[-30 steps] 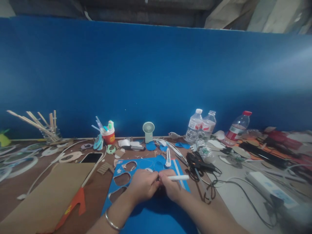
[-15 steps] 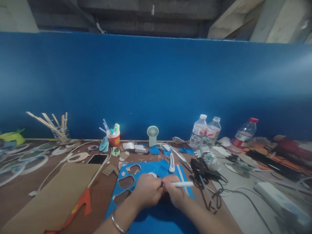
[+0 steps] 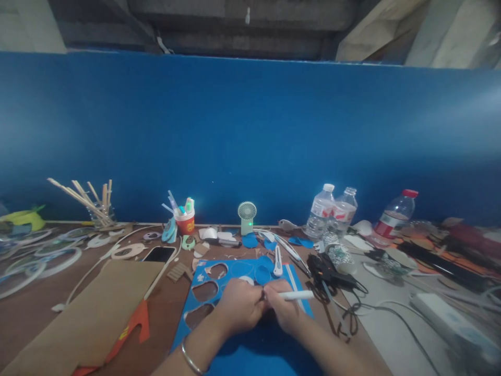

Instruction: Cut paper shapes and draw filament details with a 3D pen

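The right hand (image 3: 284, 310) is closed around a white pen-shaped tool (image 3: 295, 295), which lies nearly level with its rear end pointing right and its tip hidden where the two hands meet. The left hand (image 3: 239, 308) is curled with fingers bent, pressing down on the blue sheet (image 3: 250, 355); whether it pinches anything I cannot tell. A thin bangle (image 3: 190, 359) circles the left wrist. The hands touch each other over the middle of the sheet, which lies flat on the bench (image 3: 164, 308) just in front of the person.

Compared with half a second ago, the hands and tool sit in almost the same spot on the sheet; only the view has shifted slightly.

Three oval holes (image 3: 203, 291) are cut along the sheet's left side. Three water bottles (image 3: 320, 211) stand at the back right, two with white caps and one with a red cap. One small fan (image 3: 247, 216) stands against the blue partition (image 3: 250, 136), one red cup (image 3: 186, 222) holds pens, and one phone (image 3: 158, 254) lies beside a brown cardboard sheet (image 3: 94, 318).
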Action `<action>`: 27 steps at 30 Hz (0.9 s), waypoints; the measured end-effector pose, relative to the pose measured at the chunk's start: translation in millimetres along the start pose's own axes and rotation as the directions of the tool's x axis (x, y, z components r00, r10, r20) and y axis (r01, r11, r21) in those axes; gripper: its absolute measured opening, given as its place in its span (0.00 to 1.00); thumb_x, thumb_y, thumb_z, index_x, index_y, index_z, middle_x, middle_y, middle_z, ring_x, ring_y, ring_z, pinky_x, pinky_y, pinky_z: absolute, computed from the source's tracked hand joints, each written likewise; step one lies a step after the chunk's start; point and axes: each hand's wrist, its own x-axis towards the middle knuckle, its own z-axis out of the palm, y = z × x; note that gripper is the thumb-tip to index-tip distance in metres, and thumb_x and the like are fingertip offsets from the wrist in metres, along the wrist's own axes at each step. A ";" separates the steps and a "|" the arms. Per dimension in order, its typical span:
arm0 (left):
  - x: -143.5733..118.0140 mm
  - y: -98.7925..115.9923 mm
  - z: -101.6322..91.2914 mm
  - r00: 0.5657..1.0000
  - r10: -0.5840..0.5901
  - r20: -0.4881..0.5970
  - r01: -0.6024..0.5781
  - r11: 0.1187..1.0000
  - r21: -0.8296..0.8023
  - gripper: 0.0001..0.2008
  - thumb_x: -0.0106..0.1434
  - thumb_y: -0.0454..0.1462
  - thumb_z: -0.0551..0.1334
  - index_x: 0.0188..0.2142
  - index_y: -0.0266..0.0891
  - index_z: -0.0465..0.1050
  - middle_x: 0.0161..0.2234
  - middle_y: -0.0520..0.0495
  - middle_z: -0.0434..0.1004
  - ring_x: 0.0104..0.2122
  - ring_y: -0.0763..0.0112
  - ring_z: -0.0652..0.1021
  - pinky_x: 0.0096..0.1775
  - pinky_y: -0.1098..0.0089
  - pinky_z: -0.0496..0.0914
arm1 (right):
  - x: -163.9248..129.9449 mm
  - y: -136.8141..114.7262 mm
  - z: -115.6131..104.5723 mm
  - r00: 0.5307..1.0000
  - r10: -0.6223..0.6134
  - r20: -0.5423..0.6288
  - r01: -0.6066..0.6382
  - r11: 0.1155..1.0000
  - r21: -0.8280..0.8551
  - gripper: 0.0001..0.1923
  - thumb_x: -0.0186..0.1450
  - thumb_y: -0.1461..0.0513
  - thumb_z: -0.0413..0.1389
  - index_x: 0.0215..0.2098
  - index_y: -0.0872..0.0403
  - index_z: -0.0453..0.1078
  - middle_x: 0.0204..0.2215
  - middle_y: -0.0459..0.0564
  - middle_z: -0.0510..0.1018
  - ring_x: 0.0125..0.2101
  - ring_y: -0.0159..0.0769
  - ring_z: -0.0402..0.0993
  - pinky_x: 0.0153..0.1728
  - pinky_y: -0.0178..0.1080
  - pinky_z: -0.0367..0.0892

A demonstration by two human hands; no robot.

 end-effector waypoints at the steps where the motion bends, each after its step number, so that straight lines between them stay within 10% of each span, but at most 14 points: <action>1: 0.1 -0.5 0.2 1.000 0.002 0.002 -0.002 1.000 -0.005 0.16 0.62 0.42 0.50 0.26 0.38 0.71 0.24 0.45 0.76 0.24 0.66 0.74 0.25 0.70 0.56 | 0.0 0.6 -0.5 1.000 -0.016 0.017 0.016 1.000 -0.016 0.22 0.59 0.51 0.46 0.13 0.52 0.47 0.13 0.42 0.52 0.19 0.30 0.50 0.21 0.36 0.47; 22: 0.8 -9.2 -2.1 0.997 0.032 0.067 -0.023 0.993 -0.119 0.11 0.60 0.38 0.55 0.24 0.38 0.69 0.23 0.50 0.73 0.24 0.71 0.71 0.26 0.71 0.56 | 0.0 0.3 -0.9 0.987 -0.090 0.134 0.111 0.982 -0.154 0.21 0.63 0.54 0.41 0.15 0.52 0.47 0.14 0.42 0.54 0.18 0.29 0.52 0.21 0.35 0.47; 27: 2.9 -9.1 0.8 1.000 0.019 -0.007 -0.020 0.992 -0.123 0.11 0.64 0.38 0.50 0.30 0.37 0.66 0.29 0.47 0.72 0.31 0.67 0.70 0.34 0.69 0.61 | 0.7 7.5 1.1 0.997 -0.080 -0.020 0.075 0.980 -0.182 0.22 0.64 0.52 0.40 0.15 0.53 0.50 0.14 0.44 0.56 0.18 0.30 0.54 0.21 0.35 0.50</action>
